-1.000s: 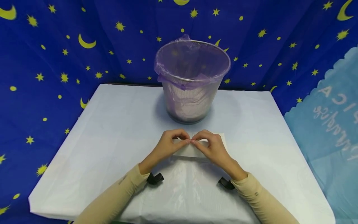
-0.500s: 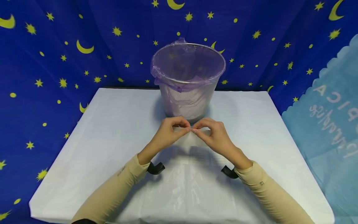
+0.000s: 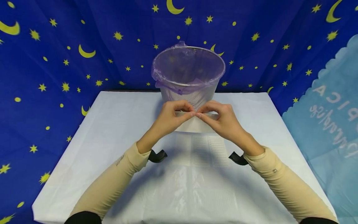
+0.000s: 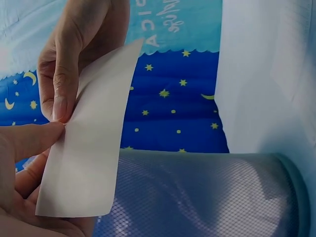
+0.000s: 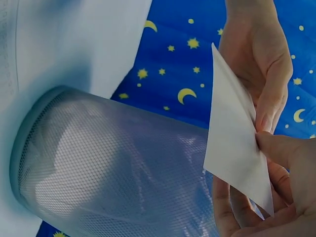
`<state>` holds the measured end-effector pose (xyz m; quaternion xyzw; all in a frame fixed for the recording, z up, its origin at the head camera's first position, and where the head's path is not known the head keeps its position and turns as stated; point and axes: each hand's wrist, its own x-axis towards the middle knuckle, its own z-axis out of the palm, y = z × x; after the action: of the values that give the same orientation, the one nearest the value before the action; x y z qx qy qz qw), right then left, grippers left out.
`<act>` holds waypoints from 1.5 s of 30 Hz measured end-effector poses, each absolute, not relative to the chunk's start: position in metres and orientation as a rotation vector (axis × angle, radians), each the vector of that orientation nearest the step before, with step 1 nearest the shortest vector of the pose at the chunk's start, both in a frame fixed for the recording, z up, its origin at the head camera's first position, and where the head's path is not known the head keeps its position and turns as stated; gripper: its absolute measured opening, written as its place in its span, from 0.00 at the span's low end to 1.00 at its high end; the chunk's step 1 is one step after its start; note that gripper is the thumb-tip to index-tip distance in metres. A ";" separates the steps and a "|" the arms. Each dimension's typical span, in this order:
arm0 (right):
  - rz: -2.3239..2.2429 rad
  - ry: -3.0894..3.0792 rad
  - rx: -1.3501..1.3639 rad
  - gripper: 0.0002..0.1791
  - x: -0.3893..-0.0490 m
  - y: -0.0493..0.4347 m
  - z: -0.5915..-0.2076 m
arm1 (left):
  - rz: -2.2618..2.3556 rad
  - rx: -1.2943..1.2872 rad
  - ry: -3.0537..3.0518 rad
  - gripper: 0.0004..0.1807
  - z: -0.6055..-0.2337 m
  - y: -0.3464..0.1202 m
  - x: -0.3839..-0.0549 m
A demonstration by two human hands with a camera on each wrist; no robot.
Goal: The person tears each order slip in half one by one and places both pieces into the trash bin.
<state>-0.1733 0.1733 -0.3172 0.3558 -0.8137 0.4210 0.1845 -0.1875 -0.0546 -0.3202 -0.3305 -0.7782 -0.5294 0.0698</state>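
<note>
A small white piece of paper [image 3: 194, 126] hangs in the air above the table, in front of the mesh bin. My left hand [image 3: 172, 119] pinches its upper edge near the middle between thumb and fingers. Right beside it, my right hand [image 3: 223, 119] pinches the same edge, and the thumb tips of both hands meet. In the left wrist view the paper [image 4: 91, 143] looks blank and slightly bent. The right wrist view shows the fingers of the right hand behind the paper [image 5: 234, 143], partly hidden by it.
A wire-mesh bin [image 3: 205, 95] lined with a thin purple plastic bag [image 3: 165, 79] stands at the table's back middle. A flat sheet with printed lines [image 3: 201, 152] lies on the white table [image 3: 112, 124] below the hands. Star-patterned blue cloth [image 3: 126, 18] hangs behind.
Both hands have raised the paper and moved it forward, toward the bin. The printed sheet on the table now shows beneath them. Both hands keep their pinch.
</note>
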 end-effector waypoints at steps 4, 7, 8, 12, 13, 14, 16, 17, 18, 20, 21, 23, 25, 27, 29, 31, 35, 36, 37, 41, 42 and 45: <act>1.188 -2.278 1.007 0.04 -0.173 0.173 -0.310 | -1.582 -1.015 -2.336 0.02 -0.313 -0.055 -0.189; 1.190 -2.264 1.017 0.04 -0.174 0.172 -0.305 | -1.592 -1.035 -2.319 0.02 -0.305 -0.057 -0.190; 1.190 -2.257 1.020 0.04 -0.174 0.172 -0.302 | -1.606 -1.042 -2.313 0.02 -0.302 -0.057 -0.190; 1.186 -2.240 1.026 0.03 -0.176 0.171 -0.285 | -1.654 -1.063 -2.291 0.02 -0.287 -0.059 -0.193; 1.179 -2.239 1.025 0.03 -0.177 0.171 -0.280 | -1.658 -1.064 -2.289 0.02 -0.282 -0.059 -0.194; 1.175 -2.240 1.022 0.03 -0.178 0.170 -0.275 | -1.657 -1.062 -2.287 0.02 -0.277 -0.059 -0.194; 1.166 -2.238 1.018 0.03 -0.181 0.169 -0.265 | -1.648 -1.060 -2.282 0.02 -0.267 -0.060 -0.196; 1.154 -2.238 1.010 0.03 -0.182 0.169 -0.260 | -1.646 -1.057 -2.279 0.03 -0.262 -0.060 -0.197; 1.142 -2.240 1.001 0.02 -0.183 0.168 -0.255 | -1.649 -1.058 -2.273 0.03 -0.257 -0.060 -0.199; 1.121 -2.240 0.987 0.02 -0.184 0.167 -0.245 | -1.659 -1.061 -2.261 0.04 -0.248 -0.060 -0.201; 1.109 -2.240 0.981 0.02 -0.185 0.166 -0.241 | -1.666 -1.062 -2.256 0.03 -0.244 -0.060 -0.202; 1.088 -2.242 0.968 0.03 -0.186 0.165 -0.233 | -1.678 -1.060 -2.242 0.03 -0.238 -0.061 -0.204; 1.078 -2.238 0.965 0.03 -0.187 0.163 -0.227 | -1.713 -1.056 -2.231 0.03 -0.232 -0.061 -0.205; 1.071 -2.234 0.959 0.03 -0.188 0.162 -0.223 | -1.740 -1.044 -2.228 0.03 -0.229 -0.062 -0.206; 1.069 -2.233 0.952 0.03 -0.189 0.162 -0.221 | -1.761 -1.036 -2.230 0.03 -0.227 -0.062 -0.206; 1.064 -2.238 0.937 0.03 -0.190 0.162 -0.220 | -1.767 -1.031 -2.234 0.04 -0.225 -0.061 -0.208; 1.072 -2.254 0.900 0.05 -0.195 0.162 -0.215 | -1.734 -1.040 -2.240 0.04 -0.217 -0.060 -0.213; 1.071 -2.257 0.889 0.06 -0.197 0.162 -0.213 | -1.729 -1.042 -2.241 0.04 -0.215 -0.060 -0.216; 1.074 -2.260 0.879 0.06 -0.199 0.162 -0.211 | -1.721 -1.044 -2.243 0.04 -0.212 -0.059 -0.218; 1.067 -2.279 0.853 0.08 -0.206 0.163 -0.202 | -1.697 -1.040 -2.259 0.04 -0.201 -0.058 -0.228; 1.060 -2.283 0.848 0.08 -0.208 0.163 -0.199 | -1.689 -1.033 -2.265 0.04 -0.199 -0.059 -0.230; 1.030 -2.294 0.843 0.10 -0.215 0.163 -0.189 | -1.695 -1.017 -2.263 0.04 -0.191 -0.058 -0.237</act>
<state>-0.2145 0.1626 -0.1890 0.3083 -0.8391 0.3768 0.2426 -0.2366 -0.0580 -0.1913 -0.3378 -0.7514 -0.5627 0.0683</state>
